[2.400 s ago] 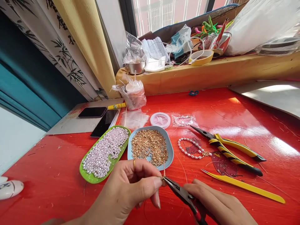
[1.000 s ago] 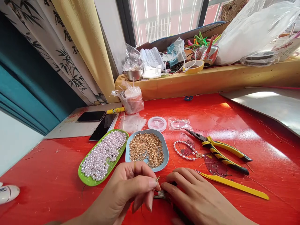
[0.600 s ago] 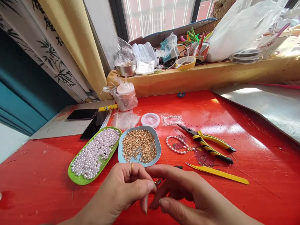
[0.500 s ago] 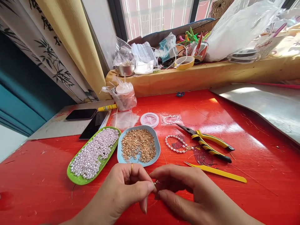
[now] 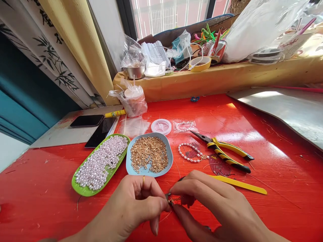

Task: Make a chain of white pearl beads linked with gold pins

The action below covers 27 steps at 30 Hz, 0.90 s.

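My left hand (image 5: 137, 205), a gold ring on one finger, pinches a tiny gold wire piece (image 5: 170, 199) between thumb and forefinger low over the red table (image 5: 252, 141). My right hand (image 5: 214, 205) meets it from the right, its thumb and forefinger closed on the same small gold piece. A dark tool tip (image 5: 181, 178) shows just behind my right fingers. A blue dish of gold findings (image 5: 149, 158) and a green dish of pale pearls (image 5: 101, 163) lie just beyond my hands.
Yellow-handled pliers (image 5: 224, 153), a pearl bracelet (image 5: 190, 153), yellow tweezers (image 5: 242, 184) and a thread spool (image 5: 160, 126) lie to the right and behind. Two phones (image 5: 94, 126) rest at the left. A cluttered yellow window ledge (image 5: 227, 75) runs along the back.
My right hand put down the dark pliers it held and came over with bare fingers to pinch the gold piece held by my left hand. The view shifted slightly.
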Each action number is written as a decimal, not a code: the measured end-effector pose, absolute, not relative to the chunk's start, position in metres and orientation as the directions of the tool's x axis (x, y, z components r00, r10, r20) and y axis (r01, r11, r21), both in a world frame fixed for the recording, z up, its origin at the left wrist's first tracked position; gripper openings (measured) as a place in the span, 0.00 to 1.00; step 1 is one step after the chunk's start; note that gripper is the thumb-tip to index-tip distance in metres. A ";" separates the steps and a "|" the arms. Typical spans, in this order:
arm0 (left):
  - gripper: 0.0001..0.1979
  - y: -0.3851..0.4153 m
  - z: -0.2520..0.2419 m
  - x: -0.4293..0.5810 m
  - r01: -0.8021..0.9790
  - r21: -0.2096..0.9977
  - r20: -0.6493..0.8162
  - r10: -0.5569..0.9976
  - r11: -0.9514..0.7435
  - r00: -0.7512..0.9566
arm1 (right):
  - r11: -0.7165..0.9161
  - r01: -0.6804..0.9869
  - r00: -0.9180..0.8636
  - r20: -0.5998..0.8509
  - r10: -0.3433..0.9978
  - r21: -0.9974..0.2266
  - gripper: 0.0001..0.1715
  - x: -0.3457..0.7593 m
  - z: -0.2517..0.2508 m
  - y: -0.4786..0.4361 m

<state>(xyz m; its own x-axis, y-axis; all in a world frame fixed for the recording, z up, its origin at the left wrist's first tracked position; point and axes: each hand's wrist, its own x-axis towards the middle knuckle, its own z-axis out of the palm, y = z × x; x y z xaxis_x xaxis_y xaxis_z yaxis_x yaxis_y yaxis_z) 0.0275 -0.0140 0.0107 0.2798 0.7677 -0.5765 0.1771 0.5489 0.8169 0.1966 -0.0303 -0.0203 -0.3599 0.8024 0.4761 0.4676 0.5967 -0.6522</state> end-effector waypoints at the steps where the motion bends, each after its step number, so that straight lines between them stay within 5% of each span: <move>1: 0.04 -0.014 0.011 0.028 0.168 0.817 -0.577 0.768 0.552 0.279 | 0.599 0.472 -0.361 0.478 0.801 -0.647 0.11 0.197 -0.021 -0.030; 27: 0.07 -0.017 0.010 0.037 0.239 0.811 -0.580 0.786 0.534 0.214 | 0.668 0.519 -0.316 0.607 0.729 -0.533 0.10 0.189 -0.029 -0.028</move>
<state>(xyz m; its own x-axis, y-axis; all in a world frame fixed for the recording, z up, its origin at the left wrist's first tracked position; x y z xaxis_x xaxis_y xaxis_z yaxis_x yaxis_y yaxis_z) 0.0372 -0.0174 0.0102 0.2141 0.7857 -0.5803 0.2392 0.5339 0.8110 0.1894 -0.0282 -0.0292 -0.3158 0.7292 0.6071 0.5192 0.6683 -0.5327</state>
